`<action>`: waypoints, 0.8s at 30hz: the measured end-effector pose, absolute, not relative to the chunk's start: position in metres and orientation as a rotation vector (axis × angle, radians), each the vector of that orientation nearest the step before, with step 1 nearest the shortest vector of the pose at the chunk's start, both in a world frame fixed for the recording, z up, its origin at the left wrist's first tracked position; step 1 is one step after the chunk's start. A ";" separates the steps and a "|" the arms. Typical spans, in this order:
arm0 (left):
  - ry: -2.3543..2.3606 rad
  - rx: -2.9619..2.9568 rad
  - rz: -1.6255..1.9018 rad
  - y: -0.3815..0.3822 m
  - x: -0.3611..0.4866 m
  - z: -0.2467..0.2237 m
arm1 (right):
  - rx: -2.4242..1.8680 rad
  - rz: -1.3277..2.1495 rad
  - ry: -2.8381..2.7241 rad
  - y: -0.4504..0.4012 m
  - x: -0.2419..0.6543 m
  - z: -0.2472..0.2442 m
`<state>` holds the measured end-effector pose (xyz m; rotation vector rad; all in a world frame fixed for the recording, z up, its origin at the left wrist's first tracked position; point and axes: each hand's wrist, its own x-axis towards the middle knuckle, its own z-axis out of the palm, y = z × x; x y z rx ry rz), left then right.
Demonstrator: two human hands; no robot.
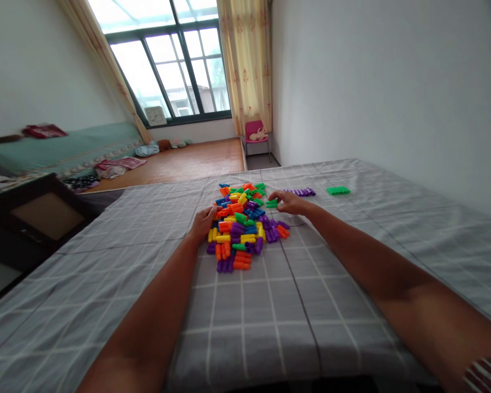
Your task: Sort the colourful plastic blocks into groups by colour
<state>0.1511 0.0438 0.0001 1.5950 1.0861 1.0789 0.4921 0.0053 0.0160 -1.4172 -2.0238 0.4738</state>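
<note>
Now pinching a green piece [271,203] in the right hand [290,202], with thumb and fingers closing on its right end. Holding it just right of the pile [238,225], near the far half, over the grey checked cloth [147,256]. Keeping its long axis roughly level from left to right, and pointing its free end left, toward the pile. Touching the pile's left edge with the left hand [204,218], loosely bending the fingers, too small in view to tell whether gripping any piece. Lying just beyond the right hand, a purple strip [305,192]; lying farther right, a green strip [338,190], both running lengthwise left to right.
</note>
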 end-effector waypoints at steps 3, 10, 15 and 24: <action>1.101 1.614 1.089 0.045 0.150 0.000 | -1.508 0.422 -1.766 0.013 0.531 0.022; 1.123 1.616 1.119 0.042 0.151 0.003 | -2.003 -0.148 -0.964 -0.018 0.692 0.006; 1.126 1.607 1.127 0.040 0.151 0.004 | -2.304 -0.143 -0.762 -0.043 0.730 -0.024; 1.102 1.617 1.110 0.044 0.149 0.000 | -2.359 -0.148 -0.854 -0.034 0.734 -0.024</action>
